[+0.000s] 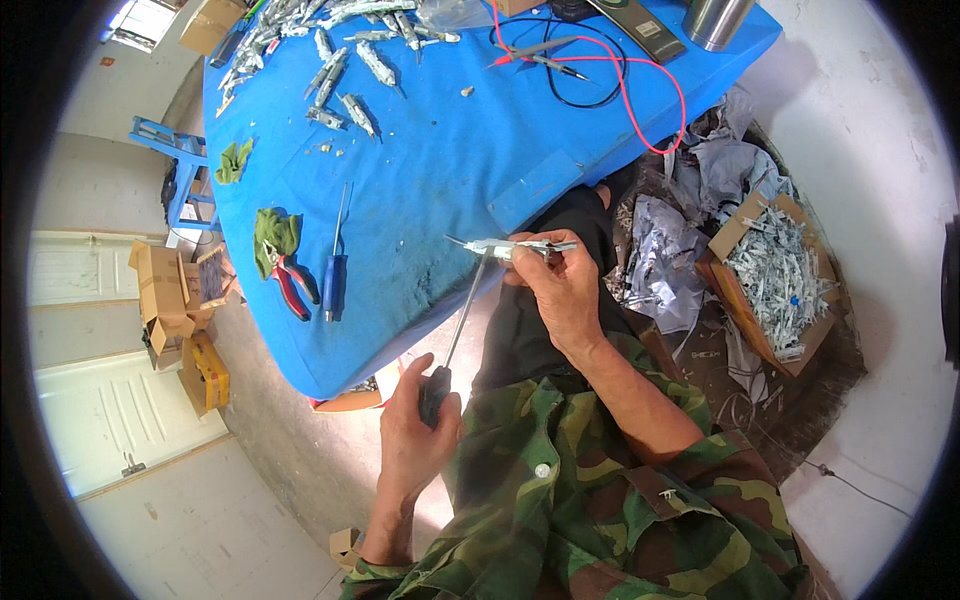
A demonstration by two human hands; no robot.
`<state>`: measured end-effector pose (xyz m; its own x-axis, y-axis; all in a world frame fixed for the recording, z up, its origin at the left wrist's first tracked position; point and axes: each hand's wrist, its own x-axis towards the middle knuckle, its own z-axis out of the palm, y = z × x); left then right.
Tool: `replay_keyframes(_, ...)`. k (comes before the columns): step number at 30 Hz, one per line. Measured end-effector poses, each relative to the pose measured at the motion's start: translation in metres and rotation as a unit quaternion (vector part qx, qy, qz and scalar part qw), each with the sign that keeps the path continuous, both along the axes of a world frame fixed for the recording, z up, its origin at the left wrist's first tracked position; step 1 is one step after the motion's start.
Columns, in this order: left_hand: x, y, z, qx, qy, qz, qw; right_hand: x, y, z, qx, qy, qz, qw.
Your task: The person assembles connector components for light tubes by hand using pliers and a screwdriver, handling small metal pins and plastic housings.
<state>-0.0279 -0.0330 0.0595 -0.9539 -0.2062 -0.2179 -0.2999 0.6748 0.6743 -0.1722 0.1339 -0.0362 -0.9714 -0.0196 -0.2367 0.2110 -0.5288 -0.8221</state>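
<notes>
My left hand [415, 435] is closed around the dark handle of a screwdriver [462, 325]. Its long metal shaft slants up to a slim whitish-silver part [490, 248] and appears to touch its underside. That part, with a thin pin sticking out at its left end, is gripped in the fingers of my right hand [562, 295] above my lap, by the table's near edge. What exactly the piece is, I cannot make out. Many similar whitish parts [375, 65] lie heaped and scattered on the far left of the blue-covered table [440, 165].
On the table's left lie red-handled pliers [293, 288], a blue-handled screwdriver [336, 285] and green cloths [277, 232]. Red and black probe leads [625, 85], a dark meter-like device [640, 28] and a steel cup [716, 22] sit far right. An open cardboard box [735, 300] holds pale pieces beside me.
</notes>
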Motion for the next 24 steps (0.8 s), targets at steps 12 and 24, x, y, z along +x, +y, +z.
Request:
replay_keyframes(12,0.017,0.031,-0.028,0.161,-0.018,0.023,0.987,0.004,-0.013,-0.009,0.004,0.058,-0.048,0.997)
replay_keyframes(24,0.011,0.023,-0.013,-0.005,0.048,-0.008,0.999,0.005,-0.011,-0.008,-0.007,0.057,-0.054,0.997)
